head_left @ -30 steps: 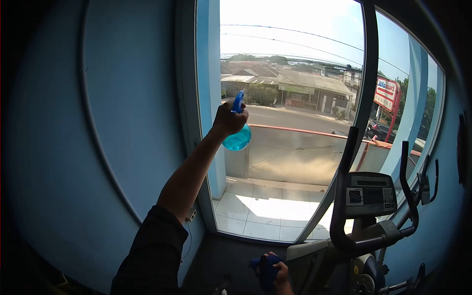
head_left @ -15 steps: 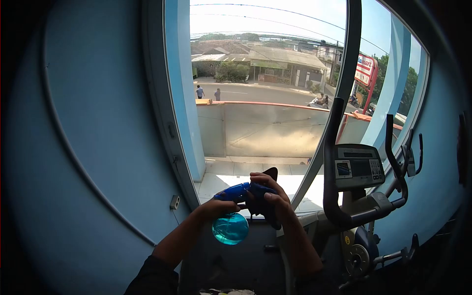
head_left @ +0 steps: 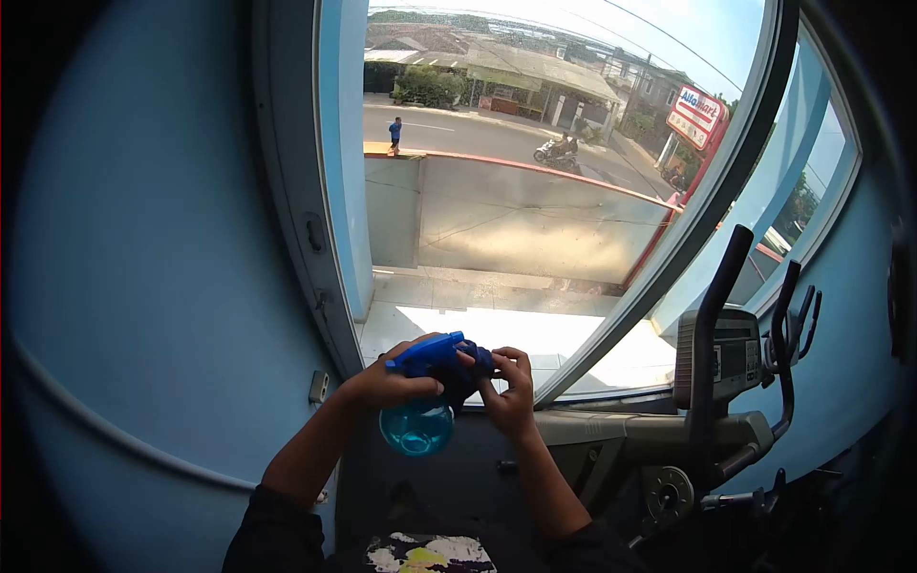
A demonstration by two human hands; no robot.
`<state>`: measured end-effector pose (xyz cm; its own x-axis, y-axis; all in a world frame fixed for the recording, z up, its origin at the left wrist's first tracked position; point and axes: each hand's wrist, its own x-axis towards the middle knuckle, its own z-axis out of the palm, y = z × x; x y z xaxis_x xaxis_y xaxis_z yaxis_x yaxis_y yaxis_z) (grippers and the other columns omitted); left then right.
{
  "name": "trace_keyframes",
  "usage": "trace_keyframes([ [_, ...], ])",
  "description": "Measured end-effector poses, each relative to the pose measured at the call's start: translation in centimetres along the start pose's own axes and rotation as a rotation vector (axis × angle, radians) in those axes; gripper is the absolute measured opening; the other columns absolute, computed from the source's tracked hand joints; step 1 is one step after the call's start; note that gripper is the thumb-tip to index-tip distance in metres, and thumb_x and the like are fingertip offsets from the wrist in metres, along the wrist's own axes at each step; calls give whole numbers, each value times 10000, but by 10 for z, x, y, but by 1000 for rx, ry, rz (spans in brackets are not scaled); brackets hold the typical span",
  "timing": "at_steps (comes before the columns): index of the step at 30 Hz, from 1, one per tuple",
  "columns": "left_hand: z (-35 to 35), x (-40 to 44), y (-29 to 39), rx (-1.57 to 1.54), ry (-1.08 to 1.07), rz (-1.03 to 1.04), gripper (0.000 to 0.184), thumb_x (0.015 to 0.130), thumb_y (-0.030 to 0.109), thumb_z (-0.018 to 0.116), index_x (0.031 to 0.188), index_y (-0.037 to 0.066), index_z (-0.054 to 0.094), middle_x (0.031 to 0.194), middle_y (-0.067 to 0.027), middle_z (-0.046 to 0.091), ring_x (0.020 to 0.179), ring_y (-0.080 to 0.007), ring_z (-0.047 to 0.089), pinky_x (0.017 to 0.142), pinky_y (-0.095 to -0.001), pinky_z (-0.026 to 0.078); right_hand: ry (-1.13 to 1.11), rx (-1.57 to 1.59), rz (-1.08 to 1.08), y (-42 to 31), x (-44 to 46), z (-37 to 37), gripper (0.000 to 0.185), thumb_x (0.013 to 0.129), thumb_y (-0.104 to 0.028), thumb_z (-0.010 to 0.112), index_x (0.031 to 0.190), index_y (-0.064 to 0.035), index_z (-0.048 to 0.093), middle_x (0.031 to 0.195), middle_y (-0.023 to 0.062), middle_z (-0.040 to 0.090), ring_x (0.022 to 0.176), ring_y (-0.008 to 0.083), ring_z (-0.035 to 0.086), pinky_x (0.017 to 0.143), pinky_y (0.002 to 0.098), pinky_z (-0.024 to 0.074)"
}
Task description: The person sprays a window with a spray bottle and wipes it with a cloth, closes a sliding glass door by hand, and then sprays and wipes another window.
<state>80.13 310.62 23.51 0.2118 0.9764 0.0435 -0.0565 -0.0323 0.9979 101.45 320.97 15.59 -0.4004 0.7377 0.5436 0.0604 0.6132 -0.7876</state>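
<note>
A spray bottle [head_left: 417, 427] with a blue trigger head and blue-green liquid is in my left hand [head_left: 387, 382], whose fingers wrap round its neck. Close against the nozzle side, my right hand [head_left: 506, 387] pinches a dark blue cloth [head_left: 463, 382]. Part of the cloth is bunched between the two hands, and the fingers of my left hand reach its edge. Both hands are low in front of the large glass window [head_left: 535, 220].
An exercise machine [head_left: 731, 358] with upright handlebars stands at the right. The window frame [head_left: 669, 248] slants beside it. A blue wall [head_left: 143, 239] with a conduit and a socket [head_left: 319, 387] is at the left. Outside are a road, a person [head_left: 394, 134] and a motorcycle [head_left: 554, 150].
The bottle came down from in front of the glass to meet my right hand and the cloth. Since then both hands have shifted slightly left, and the view has tilted.
</note>
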Motion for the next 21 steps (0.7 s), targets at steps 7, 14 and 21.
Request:
trace_keyframes([
  [7,-52,27,41,2,-58,261,621,772,110,733,1351,39,520,1277,-165,616,1194,-327,594,1049,-492,474,46,1563,594,-5,7,-15,538,992,-300,413,1406,41,459,1419,240,517,1346,377,479,1171,489,320],
  [14,-71,67,50,107,-196,63,695,788,136,751,1415,58,460,1305,-151,586,1241,-306,549,1058,-500,454,-460,1473,373,-9,-3,22,727,901,-203,684,1492,27,329,1450,163,493,1320,299,507,1117,425,395],
  [21,-90,56,38,213,-28,251,862,779,170,741,1520,137,303,1407,-147,530,1264,-321,509,1035,-462,457,-263,95,-74,-40,118,17,565,951,-223,641,1409,23,417,1297,121,554,1171,218,551,1041,336,432],
])
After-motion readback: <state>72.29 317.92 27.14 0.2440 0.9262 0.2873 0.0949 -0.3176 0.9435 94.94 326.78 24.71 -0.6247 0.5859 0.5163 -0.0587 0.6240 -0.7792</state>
